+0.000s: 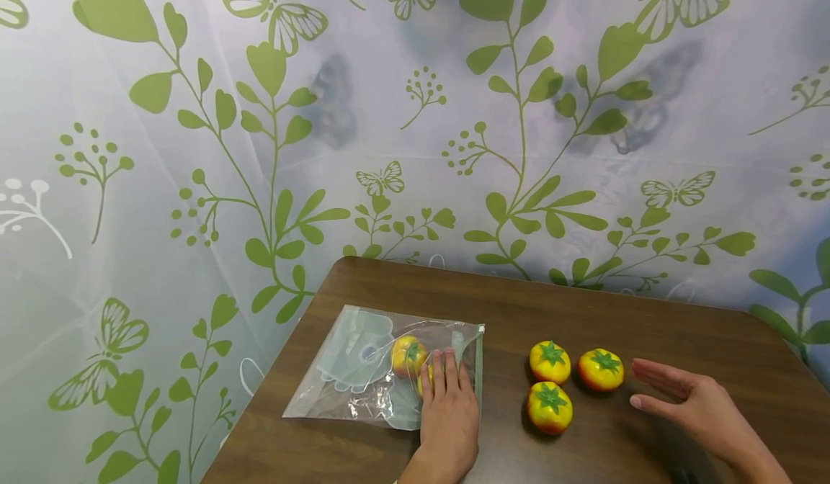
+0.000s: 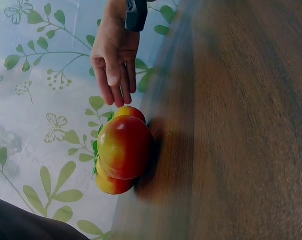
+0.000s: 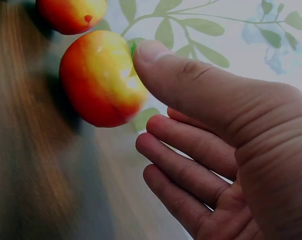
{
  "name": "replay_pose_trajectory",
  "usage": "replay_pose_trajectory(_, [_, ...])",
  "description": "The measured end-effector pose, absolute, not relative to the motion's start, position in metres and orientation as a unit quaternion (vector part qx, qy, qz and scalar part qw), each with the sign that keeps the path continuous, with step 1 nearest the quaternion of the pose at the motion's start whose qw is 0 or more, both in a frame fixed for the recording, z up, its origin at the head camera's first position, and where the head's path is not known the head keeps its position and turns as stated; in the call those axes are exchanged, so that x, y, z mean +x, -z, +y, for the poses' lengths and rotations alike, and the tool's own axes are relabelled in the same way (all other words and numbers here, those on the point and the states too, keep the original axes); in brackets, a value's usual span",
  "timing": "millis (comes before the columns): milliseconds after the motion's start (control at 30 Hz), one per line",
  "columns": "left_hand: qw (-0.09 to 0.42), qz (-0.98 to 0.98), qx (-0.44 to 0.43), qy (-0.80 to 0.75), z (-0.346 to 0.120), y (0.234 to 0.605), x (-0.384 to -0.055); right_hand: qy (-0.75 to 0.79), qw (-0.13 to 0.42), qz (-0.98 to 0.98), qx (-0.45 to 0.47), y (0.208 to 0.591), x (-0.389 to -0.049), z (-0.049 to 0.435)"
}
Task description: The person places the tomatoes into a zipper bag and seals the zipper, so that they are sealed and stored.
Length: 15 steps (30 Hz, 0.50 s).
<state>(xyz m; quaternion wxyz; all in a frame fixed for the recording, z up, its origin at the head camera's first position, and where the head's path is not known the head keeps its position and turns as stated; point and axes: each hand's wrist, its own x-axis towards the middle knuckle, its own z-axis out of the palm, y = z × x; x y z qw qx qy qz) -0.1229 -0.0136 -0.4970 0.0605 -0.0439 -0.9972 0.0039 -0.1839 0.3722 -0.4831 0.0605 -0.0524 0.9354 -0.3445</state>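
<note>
My left hand (image 1: 449, 415) lies with its fingers extended on a clear zip bag (image 1: 311, 397) with a pale blue-green print. Two yellow-and-red toy persimmons with green leafy tops show inside the bag, one persimmon (image 1: 407, 356) beside the fingers and another partly hidden under them. To the right, three similar persimmons sit on the table: a back one (image 1: 550, 361), a front one (image 1: 549, 408) and a right one (image 1: 600, 369). My right hand (image 1: 697, 405) hovers just right of that last persimmon, thumb apart from the fingers, holding nothing. In the right wrist view, a persimmon (image 3: 103, 80) is near the thumb tip.
The brown wooden table (image 1: 519, 297) has rounded far corners. Behind it hangs a pale curtain (image 1: 402, 138) printed with green leaves and butterflies. The bag's slider edge (image 1: 480, 369) faces the loose persimmons.
</note>
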Motion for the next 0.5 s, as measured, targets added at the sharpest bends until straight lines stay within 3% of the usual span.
replay_pose_trajectory(500, [0.050, -0.997, -0.048, -0.016, -0.014, 0.495, -0.124, 0.345, 0.062, 0.934, -0.063, 0.501, -0.205, 0.362])
